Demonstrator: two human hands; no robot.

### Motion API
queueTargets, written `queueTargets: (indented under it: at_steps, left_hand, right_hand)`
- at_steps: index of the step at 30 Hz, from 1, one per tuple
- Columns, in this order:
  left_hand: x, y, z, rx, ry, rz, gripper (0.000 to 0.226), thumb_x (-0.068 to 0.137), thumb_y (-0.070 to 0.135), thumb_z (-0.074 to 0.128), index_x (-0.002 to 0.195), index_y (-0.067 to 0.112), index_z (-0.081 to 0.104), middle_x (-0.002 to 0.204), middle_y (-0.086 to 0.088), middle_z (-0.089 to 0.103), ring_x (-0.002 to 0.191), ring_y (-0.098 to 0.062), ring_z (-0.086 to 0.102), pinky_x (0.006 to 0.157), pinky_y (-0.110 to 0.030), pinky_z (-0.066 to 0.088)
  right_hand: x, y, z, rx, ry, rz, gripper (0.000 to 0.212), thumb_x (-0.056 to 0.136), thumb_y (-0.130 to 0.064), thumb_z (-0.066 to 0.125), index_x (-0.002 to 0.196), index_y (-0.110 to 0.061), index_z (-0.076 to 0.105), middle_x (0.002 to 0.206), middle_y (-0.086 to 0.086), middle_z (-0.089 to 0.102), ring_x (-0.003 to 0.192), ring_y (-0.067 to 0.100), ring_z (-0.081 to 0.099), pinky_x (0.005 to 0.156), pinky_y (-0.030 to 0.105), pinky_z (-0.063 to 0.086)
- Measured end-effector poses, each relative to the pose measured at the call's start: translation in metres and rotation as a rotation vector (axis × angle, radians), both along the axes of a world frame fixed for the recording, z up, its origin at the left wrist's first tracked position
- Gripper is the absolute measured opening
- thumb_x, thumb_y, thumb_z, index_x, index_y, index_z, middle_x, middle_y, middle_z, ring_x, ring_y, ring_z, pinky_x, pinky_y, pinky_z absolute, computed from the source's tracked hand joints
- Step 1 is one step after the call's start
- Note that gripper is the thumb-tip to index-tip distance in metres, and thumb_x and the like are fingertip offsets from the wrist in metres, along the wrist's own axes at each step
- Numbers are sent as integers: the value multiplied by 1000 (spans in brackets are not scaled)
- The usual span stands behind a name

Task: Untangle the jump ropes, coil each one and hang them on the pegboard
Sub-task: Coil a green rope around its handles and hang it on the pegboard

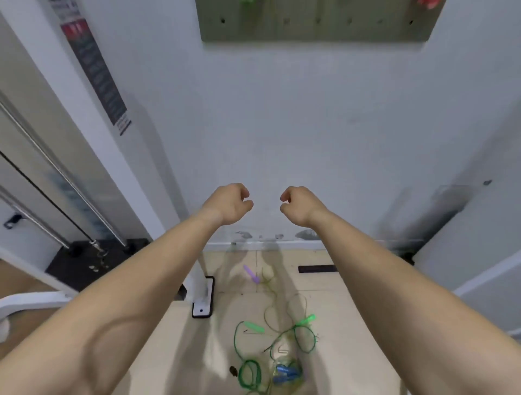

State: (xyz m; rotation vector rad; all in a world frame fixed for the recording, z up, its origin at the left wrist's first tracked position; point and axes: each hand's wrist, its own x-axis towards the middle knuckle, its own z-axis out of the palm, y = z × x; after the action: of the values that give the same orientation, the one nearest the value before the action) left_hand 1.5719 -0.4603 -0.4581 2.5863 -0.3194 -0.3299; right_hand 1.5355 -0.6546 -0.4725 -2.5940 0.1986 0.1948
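Both my arms reach forward toward the wall. My left hand (229, 204) and my right hand (300, 204) hang side by side with fingers loosely curled, and I see nothing in either. Far below them, tangled jump ropes lie on the tan floor: a green rope (249, 372) with green handles (255, 327), blue handles (286, 370) in a pale tangle, and a purple handle (251, 274) beside a yellowish rope (269, 277). The olive pegboard (310, 28) hangs high on the wall, with something green (246, 2) and something red (428, 3) at its top edge.
A white gym machine frame with steel rods (67, 180) and a black weight stack (84, 262) stands at the left; its white foot plate (203, 298) sits near the ropes. A dark strip (317, 268) lies by the wall. A poster (95, 67) hangs on the frame.
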Motion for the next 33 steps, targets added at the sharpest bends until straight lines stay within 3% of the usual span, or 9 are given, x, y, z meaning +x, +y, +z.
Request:
queueTargets:
  at_steps: [8, 12, 14, 17, 24, 28, 33]
  left_hand:
    - [-49, 7, -257, 73, 98, 3, 36, 96, 29, 60, 129, 13, 61, 126, -7, 64, 118, -27, 58, 99, -31, 45]
    - [-93, 14, -348, 119, 161, 4, 40, 97, 31, 59, 132, 13, 58, 132, -6, 61, 122, -26, 56, 99, -30, 44]
    - [-127, 20, -371, 106, 177, 4, 37, 97, 30, 59, 130, 13, 60, 132, -6, 62, 122, -25, 55, 93, -26, 41]
    - [-181, 32, -385, 120, 223, -5, 43, 96, 34, 61, 133, 13, 57, 135, -7, 60, 125, -26, 54, 101, -30, 43]
    - [-255, 50, -416, 125, 185, -64, 34, 97, 30, 58, 127, 14, 61, 131, -8, 63, 122, -27, 55, 101, -30, 44]
    - [-254, 48, -469, 165, 234, -80, 37, 96, 32, 58, 130, 17, 58, 128, -8, 63, 112, -25, 58, 96, -31, 46]
    - [-215, 37, -561, 189, 329, -75, 43, 94, 34, 58, 134, 19, 53, 123, -8, 62, 104, -25, 61, 93, -38, 52]
  right_hand:
    - [-49, 13, -253, -27, 100, 40, 33, 93, -16, 53, 122, -3, 62, 135, 14, 56, 113, 32, 58, 88, 35, 49]
    - [-101, 12, -337, -42, 170, 31, 36, 91, -15, 54, 123, 0, 62, 127, 17, 59, 114, 35, 58, 97, 40, 49]
    - [-139, 11, -360, -45, 198, 12, 35, 92, -15, 54, 122, 0, 62, 127, 18, 59, 115, 36, 57, 97, 40, 49]
    - [-198, 10, -377, -46, 252, -14, 35, 90, -16, 56, 120, 3, 62, 122, 20, 62, 112, 36, 58, 97, 41, 49]
    - [-280, 12, -408, -41, 237, -42, 43, 92, -11, 52, 134, -7, 57, 139, 17, 56, 127, 31, 53, 101, 30, 42]
    - [-283, 7, -461, -40, 314, -32, 41, 91, -11, 53, 132, -8, 56, 136, 16, 58, 123, 32, 54, 99, 32, 44]
    - [-247, -10, -557, -20, 451, -60, 41, 94, -10, 47, 135, -9, 53, 135, 16, 57, 121, 31, 54, 87, 30, 42]
